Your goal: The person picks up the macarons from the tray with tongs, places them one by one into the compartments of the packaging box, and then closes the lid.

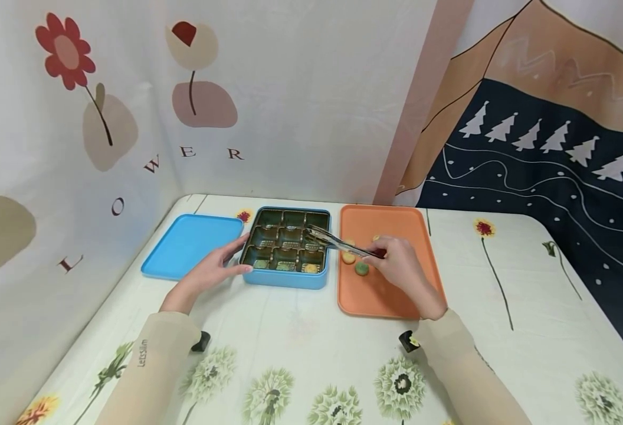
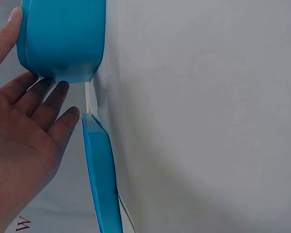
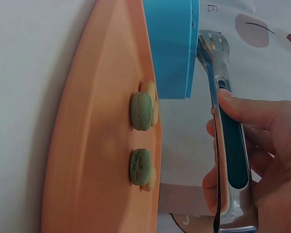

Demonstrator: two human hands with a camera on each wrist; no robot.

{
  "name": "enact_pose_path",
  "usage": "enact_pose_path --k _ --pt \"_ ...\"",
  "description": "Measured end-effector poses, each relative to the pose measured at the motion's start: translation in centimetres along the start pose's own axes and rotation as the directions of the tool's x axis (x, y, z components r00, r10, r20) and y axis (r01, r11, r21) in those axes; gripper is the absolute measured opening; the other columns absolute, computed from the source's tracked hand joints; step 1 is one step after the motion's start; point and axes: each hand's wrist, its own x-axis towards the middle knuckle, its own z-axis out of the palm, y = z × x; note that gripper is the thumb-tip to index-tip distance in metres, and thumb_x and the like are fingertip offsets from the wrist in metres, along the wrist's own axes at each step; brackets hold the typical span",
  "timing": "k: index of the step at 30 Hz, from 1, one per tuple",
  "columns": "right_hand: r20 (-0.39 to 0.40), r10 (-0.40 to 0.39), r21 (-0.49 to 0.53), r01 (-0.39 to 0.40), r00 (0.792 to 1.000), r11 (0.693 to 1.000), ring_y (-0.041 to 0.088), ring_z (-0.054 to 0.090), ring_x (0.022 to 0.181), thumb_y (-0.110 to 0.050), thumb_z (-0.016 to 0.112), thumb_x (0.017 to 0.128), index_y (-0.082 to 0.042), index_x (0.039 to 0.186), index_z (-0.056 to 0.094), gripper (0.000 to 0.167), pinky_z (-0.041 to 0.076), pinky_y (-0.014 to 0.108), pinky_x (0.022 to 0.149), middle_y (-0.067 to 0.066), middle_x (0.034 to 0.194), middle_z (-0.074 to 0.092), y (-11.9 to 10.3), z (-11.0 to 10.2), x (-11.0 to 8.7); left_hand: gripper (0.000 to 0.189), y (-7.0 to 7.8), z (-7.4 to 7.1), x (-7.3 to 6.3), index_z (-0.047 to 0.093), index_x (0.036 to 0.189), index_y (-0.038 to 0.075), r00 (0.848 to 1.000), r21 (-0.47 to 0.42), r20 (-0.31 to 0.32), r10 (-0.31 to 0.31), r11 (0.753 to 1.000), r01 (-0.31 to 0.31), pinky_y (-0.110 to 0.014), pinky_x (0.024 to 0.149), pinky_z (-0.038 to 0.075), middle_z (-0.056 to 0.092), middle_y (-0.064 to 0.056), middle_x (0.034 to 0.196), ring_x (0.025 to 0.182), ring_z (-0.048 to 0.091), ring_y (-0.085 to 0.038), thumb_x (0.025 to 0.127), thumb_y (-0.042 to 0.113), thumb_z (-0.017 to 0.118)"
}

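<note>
A blue box [image 1: 285, 278] with a dark divided insert stands mid-table. Two green macarons, one of them this green macaron [image 1: 285, 267], and a yellow macaron [image 1: 310, 268] lie in its front row of compartments. My left hand [image 1: 212, 271] touches the box's left side, thumb at the front corner and fingers fairly straight. My right hand [image 1: 399, 262] grips metal tongs [image 3: 233, 150] with dark green handle inlays. The tong tips reach over the box's right-hand compartments; whether they pinch anything I cannot tell.
Right of the box lies an orange tray [image 1: 380, 301] holding green macarons [image 3: 141, 111] and yellow macarons [image 1: 348, 258]. A flat blue lid [image 1: 184, 251] lies to the left, close to my left hand. A printed curtain [image 1: 311, 106] hangs behind the flowered tablecloth [image 1: 290, 342].
</note>
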Motion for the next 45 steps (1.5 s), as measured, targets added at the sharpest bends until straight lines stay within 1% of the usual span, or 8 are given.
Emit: enact_pose_path --k 3,9,13,18,22,30,35,45 --pt "0.000 0.003 -0.003 -0.003 1.000 1.000 0.017 0.055 0.073 -0.014 0.083 0.080 -0.005 0.095 0.080 0.017 0.042 0.024 0.062 0.004 0.081 0.067 0.1 0.0 0.0 0.084 0.0 0.0 0.0 0.014 0.162 0.015 1.000 0.007 0.000 0.011 1.000 -0.011 -0.065 0.121 0.016 0.010 -0.020 0.167 0.152 0.014 -0.047 0.097 0.030 0.065" --pt "-0.014 0.004 0.004 -0.004 1.000 1.000 0.019 0.056 0.074 -0.014 0.084 0.080 -0.004 0.096 0.079 0.019 0.043 0.025 0.063 0.006 0.084 0.069 0.2 -0.1 -0.1 0.084 0.1 0.1 0.0 0.014 0.162 0.015 1.000 0.009 -0.004 0.008 1.000 -0.008 -0.065 0.121 0.017 0.010 -0.020 0.168 0.152 0.015 -0.047 0.097 0.031 0.066" --pt "-0.023 -0.001 0.010 0.002 1.000 1.000 0.020 0.059 0.078 -0.014 0.083 0.081 -0.003 0.098 0.078 0.021 0.045 0.025 0.065 0.009 0.091 0.071 0.4 -0.3 -0.3 0.084 0.1 0.1 0.0 0.014 0.162 0.014 1.000 0.012 -0.004 0.007 1.000 -0.007 -0.065 0.121 0.016 0.010 -0.020 0.168 0.152 0.014 -0.047 0.097 0.030 0.066" --pt "-0.013 0.014 0.016 -0.014 1.000 1.000 0.022 0.059 0.082 -0.015 0.081 0.083 -0.004 0.103 0.077 0.023 0.046 0.027 0.068 0.010 0.098 0.071 0.8 -0.8 -0.5 0.084 0.1 0.1 0.0 0.014 0.162 0.014 1.000 0.015 -0.004 0.004 1.000 -0.004 -0.064 0.121 0.016 0.010 -0.020 0.167 0.152 0.014 -0.047 0.097 0.029 0.066" --pt "-0.008 0.021 0.011 -0.021 1.000 1.000 0.023 0.059 0.083 -0.014 0.081 0.083 -0.004 0.104 0.077 0.024 0.047 0.029 0.069 0.010 0.097 0.070 1.1 -1.1 -0.8 0.084 0.1 0.0 0.0 0.014 0.162 0.015 1.000 0.011 -0.006 -0.005 1.000 0.005 -0.064 0.122 0.016 0.010 -0.019 0.168 0.153 0.014 -0.046 0.097 0.028 0.066" --pt "-0.009 0.030 0.001 -0.030 1.000 1.000 0.023 0.060 0.086 -0.018 0.083 0.082 -0.005 0.104 0.076 0.026 0.049 0.031 0.073 0.010 0.097 0.070 1.9 -2.0 -1.4 0.084 0.0 0.0 -0.1 0.014 0.162 0.015 1.000 0.007 -0.004 -0.004 1.000 0.004 -0.065 0.121 0.016 0.010 -0.019 0.168 0.152 0.013 -0.047 0.097 0.032 0.066" --pt "-0.004 0.043 0.000 -0.043 0.999 0.999 0.022 0.059 0.084 -0.017 0.082 0.083 -0.004 0.105 0.077 0.027 0.048 0.030 0.071 0.009 0.093 0.068 2.3 -2.3 -1.8 0.085 0.1 0.0 -0.1 0.014 0.162 0.014 1.000 0.010 -0.008 -0.005 1.000 0.005 -0.065 0.121 0.016 0.010 -0.019 0.168 0.152 0.014 -0.047 0.097 0.032 0.066" --pt "-0.021 0.036 -0.034 -0.037 0.999 0.999 0.023 0.060 0.082 -0.016 0.082 0.082 -0.003 0.104 0.077 0.026 0.048 0.032 0.071 0.010 0.093 0.069 2.9 -3.1 -2.9 0.084 0.0 0.0 0.0 0.014 0.162 0.015 1.000 0.018 -0.010 -0.004 1.000 0.004 -0.064 0.121 0.017 0.009 -0.020 0.168 0.152 0.014 -0.047 0.097 0.030 0.065"
